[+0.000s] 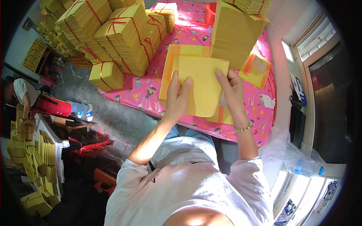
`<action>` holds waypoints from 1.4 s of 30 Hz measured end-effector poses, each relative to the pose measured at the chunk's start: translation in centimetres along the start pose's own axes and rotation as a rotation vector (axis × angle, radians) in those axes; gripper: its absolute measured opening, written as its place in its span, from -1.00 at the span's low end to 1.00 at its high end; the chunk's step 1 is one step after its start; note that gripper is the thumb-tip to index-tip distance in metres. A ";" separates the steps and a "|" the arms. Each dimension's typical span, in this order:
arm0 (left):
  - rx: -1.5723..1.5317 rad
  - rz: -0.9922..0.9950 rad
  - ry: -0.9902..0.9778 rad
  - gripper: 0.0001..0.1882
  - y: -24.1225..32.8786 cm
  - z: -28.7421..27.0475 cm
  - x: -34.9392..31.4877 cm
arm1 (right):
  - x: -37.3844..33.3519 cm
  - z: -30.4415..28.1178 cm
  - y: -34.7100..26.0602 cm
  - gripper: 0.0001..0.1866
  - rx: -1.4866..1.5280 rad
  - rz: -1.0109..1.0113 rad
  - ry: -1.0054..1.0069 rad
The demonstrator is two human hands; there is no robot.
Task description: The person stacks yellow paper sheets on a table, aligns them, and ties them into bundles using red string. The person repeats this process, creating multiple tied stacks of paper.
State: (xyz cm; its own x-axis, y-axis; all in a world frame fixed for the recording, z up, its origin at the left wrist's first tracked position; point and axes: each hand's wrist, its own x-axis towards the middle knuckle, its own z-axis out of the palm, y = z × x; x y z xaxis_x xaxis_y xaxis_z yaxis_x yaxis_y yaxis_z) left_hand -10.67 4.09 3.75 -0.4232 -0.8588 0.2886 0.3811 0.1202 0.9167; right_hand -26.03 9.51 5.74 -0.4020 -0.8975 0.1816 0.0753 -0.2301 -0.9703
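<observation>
A flat yellow paper piece (201, 86), roughly square with a slightly curved top edge, is held up in front of me. My left hand (178, 94) grips its left edge, thumb on the face. On the opposite edge, my right hand (233, 90) pinches it the same way, fingers behind. Whether it is one sheet or several layers, I cannot tell. Beneath it, partly covered, lies an open carton (169, 77) with orange tape along its flaps. The carton rests on a pink patterned table cover (147, 101). A beaded bracelet circles my right wrist.
Yellow bundles (120, 41) tied with red string stand stacked at the table's left. A tall carton (235, 34) and a taped flap (256, 69) are beyond my right hand. A crumpled tissue (268, 101) lies at right. Another person (28, 94) works at a side table far left.
</observation>
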 end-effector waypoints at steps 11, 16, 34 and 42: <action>-0.029 -0.143 -0.008 -0.69 0.5 -0.7 -1.1 | 0.6 -1.8 2.5 -0.87 -0.147 -0.049 0.054; -0.073 -0.171 0.049 -0.71 1.1 -1.0 -1.0 | -1.0 -0.7 0.2 -0.82 -0.165 0.132 -0.093; -0.005 -0.111 0.063 -0.67 1.2 -2.3 -0.8 | -2.1 0.2 0.9 -0.75 -0.184 0.144 -0.199; 0.029 -0.011 0.133 -0.72 1.6 -2.5 -0.5 | -2.0 -0.4 1.6 -0.76 -0.377 0.124 -0.292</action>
State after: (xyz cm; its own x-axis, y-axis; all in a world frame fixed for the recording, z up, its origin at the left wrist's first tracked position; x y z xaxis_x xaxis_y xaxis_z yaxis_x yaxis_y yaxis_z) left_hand -7.83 3.48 4.36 -0.3143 -0.9182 0.2409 0.3524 0.1228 0.9278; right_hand -25.45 11.03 3.81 -0.1343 -0.9899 0.0459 -0.2503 -0.0109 -0.9681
